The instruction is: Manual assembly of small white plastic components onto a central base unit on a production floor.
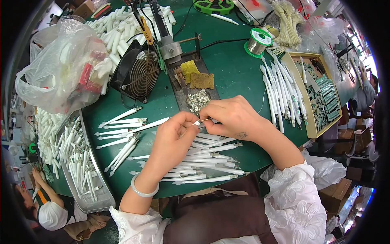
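My left hand (175, 136) is closed round a slim white plastic stick (151, 125). Its tapered part reaches out to the left, and a white end shows at my fingertips. Right beside that end, my right hand (231, 118) pinches a thin, dark, wire-like piece against it; its kind is too small to make out. Below both hands lies a loose pile of similar white sticks (207, 162), with small circuit ends pointing right. A smaller group of sticks (124, 150) rests to the left. Just beyond my fingers sits a heap of solder scraps (198, 100).
A fan (142, 73), a metal stand (168, 46) and sponges (201, 80) are ahead. A solder spool (258, 42), sticks (280, 87) and a box of circuit boards (312, 114) stand right. Left are a plastic bag (61, 65), a metal tray (106, 199) and another person (53, 211).
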The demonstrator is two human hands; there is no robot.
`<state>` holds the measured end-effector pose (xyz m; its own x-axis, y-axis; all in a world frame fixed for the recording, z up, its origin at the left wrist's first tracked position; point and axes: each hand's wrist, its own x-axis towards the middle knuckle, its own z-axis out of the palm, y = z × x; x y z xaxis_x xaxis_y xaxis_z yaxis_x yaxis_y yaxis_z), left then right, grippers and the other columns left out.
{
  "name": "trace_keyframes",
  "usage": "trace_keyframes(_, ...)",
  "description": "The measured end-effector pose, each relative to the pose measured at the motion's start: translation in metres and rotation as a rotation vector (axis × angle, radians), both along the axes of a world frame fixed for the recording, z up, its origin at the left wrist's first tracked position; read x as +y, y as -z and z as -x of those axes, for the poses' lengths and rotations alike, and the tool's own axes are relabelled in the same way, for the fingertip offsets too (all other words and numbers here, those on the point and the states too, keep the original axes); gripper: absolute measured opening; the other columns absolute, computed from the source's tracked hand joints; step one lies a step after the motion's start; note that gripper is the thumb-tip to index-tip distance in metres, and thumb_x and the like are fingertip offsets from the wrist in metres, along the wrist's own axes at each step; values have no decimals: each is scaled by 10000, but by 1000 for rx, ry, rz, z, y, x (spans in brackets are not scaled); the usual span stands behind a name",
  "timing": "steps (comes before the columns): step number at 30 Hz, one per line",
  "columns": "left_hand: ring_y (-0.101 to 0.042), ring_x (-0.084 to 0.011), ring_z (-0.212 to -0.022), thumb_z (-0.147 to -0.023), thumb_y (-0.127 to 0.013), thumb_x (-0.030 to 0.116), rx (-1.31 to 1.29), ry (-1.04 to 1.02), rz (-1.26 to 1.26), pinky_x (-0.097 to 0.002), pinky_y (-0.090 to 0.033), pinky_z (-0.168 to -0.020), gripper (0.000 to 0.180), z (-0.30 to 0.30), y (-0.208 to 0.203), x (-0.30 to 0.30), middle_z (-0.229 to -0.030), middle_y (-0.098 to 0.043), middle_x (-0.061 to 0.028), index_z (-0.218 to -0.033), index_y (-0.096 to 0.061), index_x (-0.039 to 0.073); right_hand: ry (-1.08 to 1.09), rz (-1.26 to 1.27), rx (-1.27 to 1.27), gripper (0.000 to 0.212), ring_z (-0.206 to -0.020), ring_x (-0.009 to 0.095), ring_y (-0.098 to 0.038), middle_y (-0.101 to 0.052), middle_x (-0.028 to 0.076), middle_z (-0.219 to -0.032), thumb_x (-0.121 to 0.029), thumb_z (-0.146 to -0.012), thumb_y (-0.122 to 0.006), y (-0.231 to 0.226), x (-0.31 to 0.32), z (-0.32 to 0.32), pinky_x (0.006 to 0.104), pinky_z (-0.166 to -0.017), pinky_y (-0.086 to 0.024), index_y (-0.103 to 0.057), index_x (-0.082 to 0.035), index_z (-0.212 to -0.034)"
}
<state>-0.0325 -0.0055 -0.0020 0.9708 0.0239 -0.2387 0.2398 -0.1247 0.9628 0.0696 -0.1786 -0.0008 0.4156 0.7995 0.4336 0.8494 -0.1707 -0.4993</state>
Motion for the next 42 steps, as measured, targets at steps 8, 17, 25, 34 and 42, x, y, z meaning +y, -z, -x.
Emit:
trace_keyframes(8, -484, -6, -578, -901, -569, 59, 69, -31, 54, -153, -387, -498, 60, -3, -9, -2, -761, -597, 0, -934, -570, 9, -22, 60, 92, 145, -569, 229, -585, -594, 35, -696, -53, -684, -667, -1, 0, 0, 337, -491, -451, -569, -81, -789)
trace_keyframes(17, -485, -19, -545, -848, -551, 15, 9, -66, 138, -160, -356, -462, 28, -8, -2, 0, -728, -591, -1, -869, -567, 26, -1, -77, -27, 173, -554, 189, -571, -564, 19, -672, -36, -680, -680, 6, 4, 2, 311, -481, -444, -567, -91, -799)
trace_keyframes(25, -480, -29, -465, -801, -592, 14, 39, -120, 214, -166, -321, -402, 35, -14, -2, 5, -629, -589, -11, -775, -578, 35, 94, 3, 490, 154, -493, 84, -328, -350, -21, -561, -61, -754, -704, -3, 1, 2, 253, -473, -318, -592, -49, -858)
trace_keyframes(34, -475, -42, -435, -799, -565, 18, 41, -132, 253, -180, -319, -381, 66, -24, -5, 6, -596, -583, -25, -737, -552, 39, 112, -39, 609, 135, -517, 54, -347, -371, -37, -563, -31, -788, -657, -5, 4, 2, 241, -477, -316, -579, -21, -898)
trace_keyframes(42, -444, -44, -435, -787, -572, 10, 98, -197, 279, -192, -305, -391, 61, -36, -6, 14, -603, -578, -31, -730, -562, 29, 165, -204, 371, 83, -555, 80, -450, -514, 26, -680, -22, -786, -641, 3, 13, 1, 234, -498, -385, -572, -14, -832)
